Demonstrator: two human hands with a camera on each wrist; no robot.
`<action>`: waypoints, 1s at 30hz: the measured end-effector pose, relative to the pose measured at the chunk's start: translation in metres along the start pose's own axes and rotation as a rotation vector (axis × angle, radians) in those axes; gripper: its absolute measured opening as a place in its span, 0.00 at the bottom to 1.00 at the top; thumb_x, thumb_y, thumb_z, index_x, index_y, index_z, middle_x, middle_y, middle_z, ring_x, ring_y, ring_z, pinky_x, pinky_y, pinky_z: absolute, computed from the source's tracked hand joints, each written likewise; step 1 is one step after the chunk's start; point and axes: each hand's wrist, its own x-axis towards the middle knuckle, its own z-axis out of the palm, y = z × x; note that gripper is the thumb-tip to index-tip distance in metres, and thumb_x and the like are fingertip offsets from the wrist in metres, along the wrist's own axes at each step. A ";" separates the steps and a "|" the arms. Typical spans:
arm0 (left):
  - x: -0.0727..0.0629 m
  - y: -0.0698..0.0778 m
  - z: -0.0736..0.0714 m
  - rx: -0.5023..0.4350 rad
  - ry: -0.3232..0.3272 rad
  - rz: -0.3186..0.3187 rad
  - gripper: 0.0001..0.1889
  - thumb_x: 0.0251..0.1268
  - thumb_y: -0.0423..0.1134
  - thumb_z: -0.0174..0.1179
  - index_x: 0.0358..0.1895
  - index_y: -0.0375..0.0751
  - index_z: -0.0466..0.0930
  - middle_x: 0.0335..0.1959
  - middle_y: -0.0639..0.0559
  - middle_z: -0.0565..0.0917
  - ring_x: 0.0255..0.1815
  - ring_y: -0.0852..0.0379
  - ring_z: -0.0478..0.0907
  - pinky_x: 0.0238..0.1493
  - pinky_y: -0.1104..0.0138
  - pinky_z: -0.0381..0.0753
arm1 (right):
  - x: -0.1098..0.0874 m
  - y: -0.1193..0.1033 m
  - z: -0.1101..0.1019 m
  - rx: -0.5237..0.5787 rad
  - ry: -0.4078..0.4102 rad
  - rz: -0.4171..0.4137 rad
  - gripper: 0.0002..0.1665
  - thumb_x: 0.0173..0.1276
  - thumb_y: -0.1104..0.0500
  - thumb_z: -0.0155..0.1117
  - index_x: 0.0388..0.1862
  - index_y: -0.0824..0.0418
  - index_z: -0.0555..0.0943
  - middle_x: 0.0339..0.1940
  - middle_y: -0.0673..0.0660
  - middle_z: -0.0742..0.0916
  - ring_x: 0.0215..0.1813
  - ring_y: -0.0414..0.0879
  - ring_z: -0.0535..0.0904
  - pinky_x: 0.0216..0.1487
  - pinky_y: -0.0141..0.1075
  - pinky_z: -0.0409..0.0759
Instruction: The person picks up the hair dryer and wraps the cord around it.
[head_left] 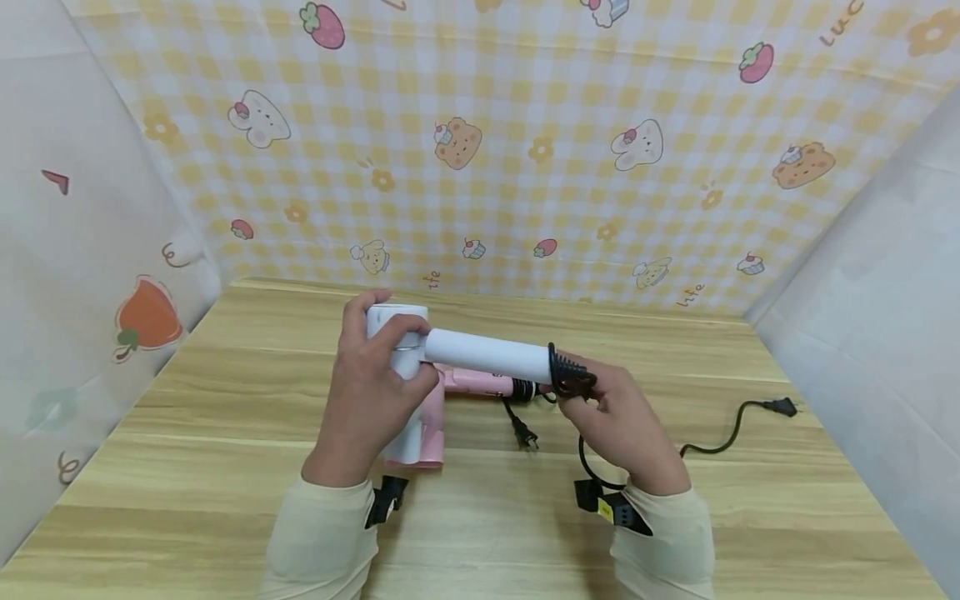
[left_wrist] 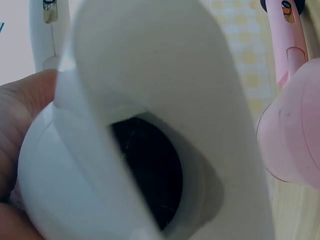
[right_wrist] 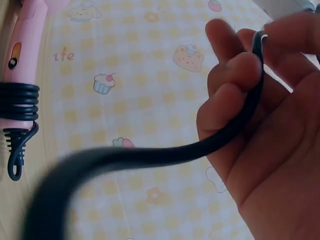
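My left hand (head_left: 363,396) grips a white hair dryer (head_left: 487,354) around its barrel, with the handle pointing right. In the left wrist view, the dryer's flattened white nozzle (left_wrist: 170,65) fills the middle, a dark opening behind it. At the handle's end, my right hand (head_left: 626,417) holds the black power cord (right_wrist: 165,154), fingers curled around it. Part of the cord is looped about the handle end; the rest trails over the table to the right. A pink hair dryer (head_left: 474,381) lies behind the white one, partly hidden by it.
The pink dryer's cord is wound round its handle, and its plug (head_left: 525,435) lies on the wooden table (head_left: 187,467). Farther right rests the white dryer's plug (head_left: 782,407). A yellow checked cloth (head_left: 540,192) hangs behind, with pale cloth on both sides.
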 end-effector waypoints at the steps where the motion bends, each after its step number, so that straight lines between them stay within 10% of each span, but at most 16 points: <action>1: 0.000 0.000 0.000 0.003 0.002 -0.001 0.19 0.40 0.26 0.70 0.41 0.45 0.83 0.66 0.40 0.64 0.55 0.41 0.69 0.40 0.53 0.76 | -0.001 0.000 -0.001 0.010 -0.015 -0.004 0.21 0.63 0.71 0.56 0.51 0.58 0.86 0.50 0.53 0.87 0.46 0.48 0.81 0.40 0.42 0.76; 12: 0.001 -0.001 0.001 0.008 0.011 -0.004 0.19 0.39 0.25 0.69 0.40 0.43 0.84 0.65 0.39 0.64 0.55 0.39 0.68 0.43 0.53 0.73 | -0.002 0.004 -0.001 0.022 -0.044 -0.118 0.14 0.73 0.56 0.54 0.47 0.58 0.85 0.40 0.51 0.87 0.39 0.47 0.81 0.40 0.42 0.80; 30: 0.000 0.010 0.003 0.012 0.072 -0.016 0.19 0.39 0.26 0.70 0.40 0.44 0.84 0.64 0.37 0.65 0.55 0.40 0.67 0.41 0.52 0.72 | 0.002 0.004 0.005 0.019 0.057 -0.067 0.11 0.73 0.57 0.60 0.33 0.59 0.87 0.31 0.50 0.86 0.32 0.44 0.78 0.35 0.36 0.77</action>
